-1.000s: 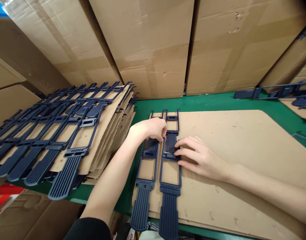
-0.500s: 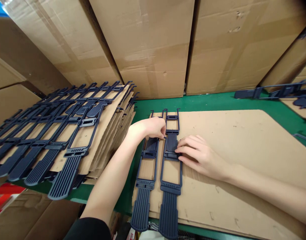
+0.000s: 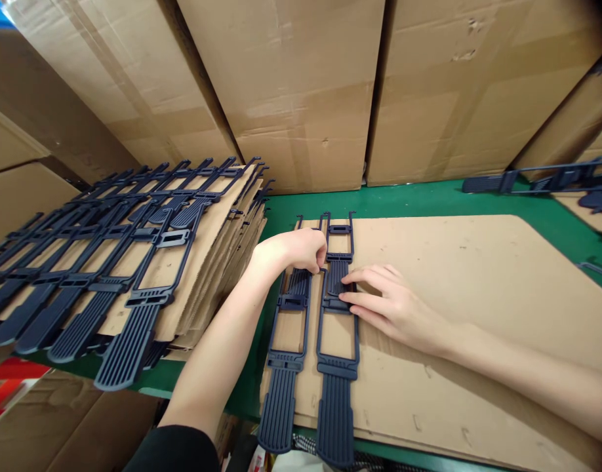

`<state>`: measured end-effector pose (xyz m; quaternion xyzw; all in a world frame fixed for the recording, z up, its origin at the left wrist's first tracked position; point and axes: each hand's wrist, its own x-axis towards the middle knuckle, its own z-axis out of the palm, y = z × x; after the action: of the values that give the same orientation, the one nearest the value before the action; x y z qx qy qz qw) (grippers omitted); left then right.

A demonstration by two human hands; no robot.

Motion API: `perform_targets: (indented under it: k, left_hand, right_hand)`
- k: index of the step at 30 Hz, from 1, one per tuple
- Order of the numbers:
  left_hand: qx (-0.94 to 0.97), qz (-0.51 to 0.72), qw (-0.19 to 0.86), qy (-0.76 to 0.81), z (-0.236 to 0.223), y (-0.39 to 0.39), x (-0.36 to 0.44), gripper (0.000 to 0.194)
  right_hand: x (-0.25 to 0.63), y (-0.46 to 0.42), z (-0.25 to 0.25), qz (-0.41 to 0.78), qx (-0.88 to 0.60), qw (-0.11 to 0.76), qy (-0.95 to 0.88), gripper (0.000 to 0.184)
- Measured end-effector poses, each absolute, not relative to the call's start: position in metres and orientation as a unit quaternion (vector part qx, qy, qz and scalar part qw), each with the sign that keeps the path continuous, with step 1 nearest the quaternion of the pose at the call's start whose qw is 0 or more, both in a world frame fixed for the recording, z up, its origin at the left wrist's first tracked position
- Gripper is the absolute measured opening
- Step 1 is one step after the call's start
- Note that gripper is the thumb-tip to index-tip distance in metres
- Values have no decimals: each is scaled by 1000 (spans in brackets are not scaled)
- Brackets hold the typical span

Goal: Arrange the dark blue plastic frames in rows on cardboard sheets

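Dark blue plastic frames with ribbed, paddle-shaped ends lie on a flat cardboard sheet (image 3: pixel 453 295). My left hand (image 3: pixel 305 249) is closed in a pinch at the upper hooked tip of the right-hand near frame (image 3: pixel 338 367); the exact grip is partly hidden. My right hand (image 3: pixel 389 301) lies with fingers apart, its fingertips touching that frame's upper crossbar and the ribbed end of a far frame (image 3: pixel 339 242) overlapping it. Beside them on the left lies another near frame (image 3: pixel 281 360), its top partly under my left hand. Both near frames' ribbed ends stick out past the cardboard's front edge.
At left stands a stack of cardboard sheets (image 3: pixel 217 262) layered with similar frames (image 3: pixel 148 262). Large taped cardboard boxes (image 3: pixel 301 98) line the back of the green table (image 3: pixel 404 196). More frames (image 3: pixel 527 182) lie at the far right.
The right-hand near frame has shifted slightly to the right at its ribbed end. My right fingertips have slid a little left over the parts. My left hand stays almost still.
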<state>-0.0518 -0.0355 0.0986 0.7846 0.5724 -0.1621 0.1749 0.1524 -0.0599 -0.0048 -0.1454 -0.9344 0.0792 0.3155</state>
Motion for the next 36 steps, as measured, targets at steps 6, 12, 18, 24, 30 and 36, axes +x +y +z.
perform_targets:
  k: [6,12,18,24,30,36]
  left_hand:
    - [775,-163,179,584,99,-36,-52,18]
    - [768,-162,167,597,100,-37,-48,22]
    - [763,-172,154,603,102,-39,-43,21]
    - [804,-121,130,568,99,-38,-45,18]
    - [848,-35,65,524,105,-48,-40,31]
    - [854,-20,92,511,112,-71,-41,43]
  right_hand:
    - [150,-61,-4,93,-173,308,-931,22]
    - [149,-63,-2,111,-184,306,-928,22]
    - [149,-63,-3,113,-178,312,-926,23]
    - [150,-61,0,116,-187,313,-924,24]
    - [151,-59,-5,103,-189,299,-930,31]
    - [149,-59,-9,113,-192,296,-929,27]
